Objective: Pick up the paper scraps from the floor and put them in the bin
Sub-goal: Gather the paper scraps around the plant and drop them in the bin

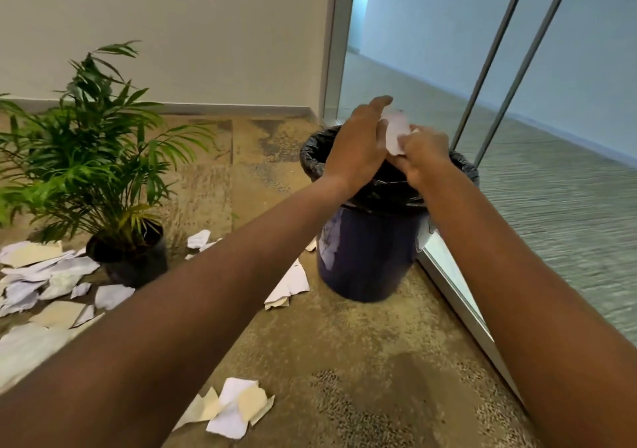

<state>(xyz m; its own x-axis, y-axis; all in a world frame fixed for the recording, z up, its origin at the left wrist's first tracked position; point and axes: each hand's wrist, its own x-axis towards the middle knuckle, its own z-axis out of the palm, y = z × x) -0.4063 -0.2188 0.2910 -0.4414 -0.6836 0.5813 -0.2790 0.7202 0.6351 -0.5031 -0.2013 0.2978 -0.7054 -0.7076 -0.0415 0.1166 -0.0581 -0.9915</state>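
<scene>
1. Farthest left of the bin (370,251), a heap of torn paper scraps (41,282) lies on the carpet (362,344), spreading from the picture's edge up to the plant pot.
2. A potted plant (103,158) stands well to the left of the bin, its dark pot (132,258) touching the heap; its green fronds reach up in front of the white wall (172,33).
3. Between the pot and the bin, a few small scraps (199,239) lie on the carpet, and a larger folded scrap (289,285) rests just beside the bin's lower left.
4. In front of the bin, nearer the camera, a small cluster of white and cream scraps (231,409) lies apart from the rest.
5. The left hand (358,144) hovers above the bin's open mouth, fingers spread and arched over a crumpled wad of paper (396,133), touching it from the left.
6. The bin is dark blue, lined with a black bag (312,158) folded over its rim.
7. The right hand (425,152) is above the bin's right half, fingers curled narrowly round the lower right of the same wad; the wad is held between both hands, over the bin's opening.
8. Right of the bin, touching or just beside it, runs a glass partition (551,206) with a metal frame.
</scene>
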